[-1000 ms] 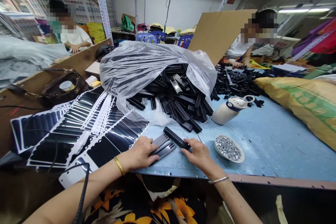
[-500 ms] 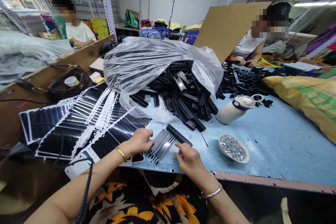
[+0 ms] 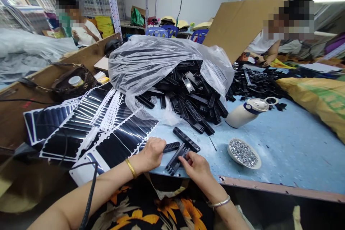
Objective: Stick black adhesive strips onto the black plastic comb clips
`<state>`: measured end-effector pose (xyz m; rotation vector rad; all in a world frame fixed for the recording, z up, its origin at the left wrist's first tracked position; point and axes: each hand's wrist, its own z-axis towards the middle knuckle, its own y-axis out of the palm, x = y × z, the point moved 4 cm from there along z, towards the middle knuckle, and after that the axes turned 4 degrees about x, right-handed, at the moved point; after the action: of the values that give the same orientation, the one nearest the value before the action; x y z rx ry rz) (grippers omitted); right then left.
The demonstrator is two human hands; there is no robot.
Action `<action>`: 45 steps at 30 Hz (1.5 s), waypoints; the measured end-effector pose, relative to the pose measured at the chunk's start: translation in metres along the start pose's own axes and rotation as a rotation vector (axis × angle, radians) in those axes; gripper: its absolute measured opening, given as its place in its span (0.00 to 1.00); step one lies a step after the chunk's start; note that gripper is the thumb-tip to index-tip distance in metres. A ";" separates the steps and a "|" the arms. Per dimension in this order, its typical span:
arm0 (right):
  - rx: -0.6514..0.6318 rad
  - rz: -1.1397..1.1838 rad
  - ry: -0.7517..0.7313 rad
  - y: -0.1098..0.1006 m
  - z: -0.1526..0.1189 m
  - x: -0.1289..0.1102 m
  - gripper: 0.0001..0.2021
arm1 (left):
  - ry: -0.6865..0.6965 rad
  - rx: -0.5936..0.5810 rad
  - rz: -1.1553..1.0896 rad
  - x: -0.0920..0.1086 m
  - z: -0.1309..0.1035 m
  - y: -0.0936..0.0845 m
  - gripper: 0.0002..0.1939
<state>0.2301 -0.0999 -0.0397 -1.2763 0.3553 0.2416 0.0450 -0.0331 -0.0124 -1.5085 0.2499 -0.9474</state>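
My left hand (image 3: 153, 153), with a gold bracelet at the wrist, is closed on the near end of a black patterned piece (image 3: 171, 147). My right hand (image 3: 196, 165), with a silver bangle, has its thumb and fingers on the edge of a flat dark toothed piece (image 3: 176, 160) near the table's front edge. Another black patterned piece (image 3: 186, 139) lies just beyond them on the blue table (image 3: 272, 147). Sheets of black glossy strips (image 3: 115, 147) lie beside my left arm.
Behind my hands, a clear plastic bag (image 3: 145, 57) spills a pile of black pieces (image 3: 194, 111). To the right are a white bottle (image 3: 241, 115) and a bowl of small shiny metal parts (image 3: 244, 153). Two people sit further back, beside a leaning cardboard sheet (image 3: 234, 25) and shelving.
One of the toothed pieces between my hands is now turned with its patterned side up, at my left hand. My left hand has closed and my right hand has moved onto the other piece.
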 end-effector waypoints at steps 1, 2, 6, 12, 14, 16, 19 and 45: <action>0.007 0.007 0.009 -0.002 -0.002 0.003 0.15 | 0.020 -0.002 0.007 0.000 -0.001 0.001 0.09; 0.019 0.014 0.016 -0.004 -0.004 0.006 0.16 | 0.033 -0.005 0.007 -0.001 -0.001 0.001 0.10; 0.124 0.031 -0.020 -0.014 -0.013 0.011 0.14 | 0.051 0.006 -0.031 -0.008 -0.002 0.003 0.09; 0.121 -0.025 -0.281 -0.017 -0.017 0.005 0.19 | 0.015 0.096 -0.122 -0.023 -0.007 -0.008 0.16; 0.029 -0.093 -0.280 -0.015 -0.013 0.004 0.19 | -0.021 0.088 -0.143 -0.028 -0.007 -0.011 0.18; -0.067 -0.140 -0.254 -0.016 -0.008 0.001 0.14 | -0.042 0.059 -0.161 -0.031 -0.006 -0.012 0.17; -0.194 -0.130 -0.227 -0.025 -0.003 -0.011 0.10 | -0.058 0.006 -0.194 -0.035 0.001 -0.013 0.11; 0.064 -0.171 -0.403 -0.045 -0.014 -0.001 0.10 | -0.319 -0.074 -0.517 -0.045 0.032 -0.017 0.17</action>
<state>0.2441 -0.1260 -0.0030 -1.1558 -0.0900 0.3314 0.0319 0.0230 -0.0114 -1.8073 -0.3560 -1.0835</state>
